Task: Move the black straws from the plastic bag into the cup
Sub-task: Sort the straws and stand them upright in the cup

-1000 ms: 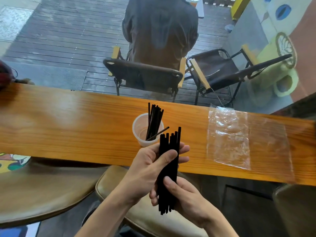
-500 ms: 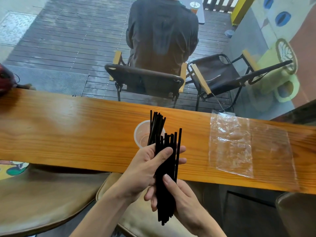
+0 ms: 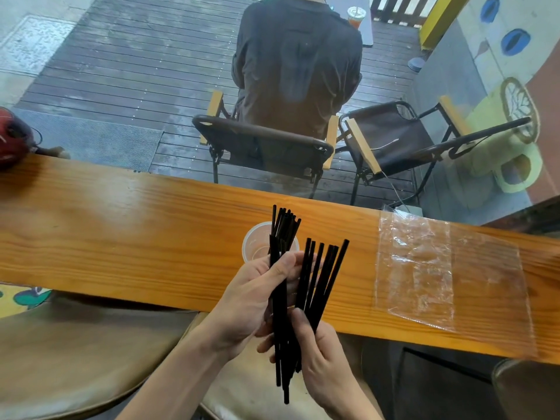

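Head view: wooden counter (image 3: 121,237) facing a deck. Left hand (image 3: 248,301) and right hand (image 3: 321,356) closed on 1 fanned bundle of black straws (image 3: 318,277); cup (image 3: 257,247), part-filled, just beyond fingertips; plastic bag (image 3: 448,274) emptied, rightward. Mid-transfer; next, gather and lower tips into cup.

A cup (image 3: 257,245) stood on the counter (image 3: 121,234) ahead of my hands, with straws (image 3: 285,225) in it. The plastic bag (image 3: 448,274) lay to its right. Behind the counter were two chairs (image 3: 263,147).
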